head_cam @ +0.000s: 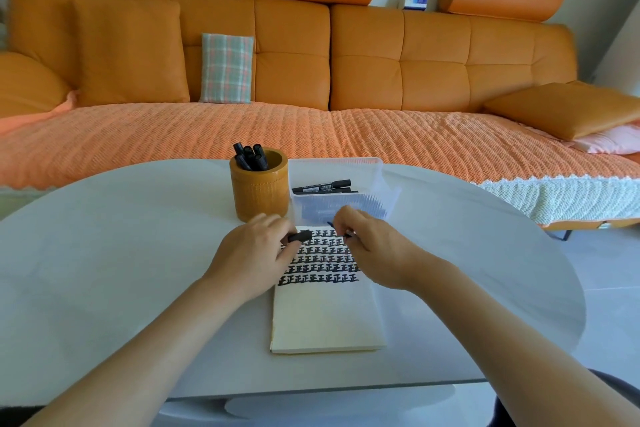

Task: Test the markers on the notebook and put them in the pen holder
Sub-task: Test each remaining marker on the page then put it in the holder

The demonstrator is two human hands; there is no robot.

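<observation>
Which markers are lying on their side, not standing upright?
The markers in the clear plastic box, right of the pen holder, lie flat. The stored markers in the holder stand upright.

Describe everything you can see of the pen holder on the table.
The pen holder is a mustard-yellow round cup with a textured, leather-like wall and an open top. It stands upright on the white table, just left of the clear plastic box; contact unclear. Several black markers stand inside, leaning left. The left hand sits just before its base.
</observation>
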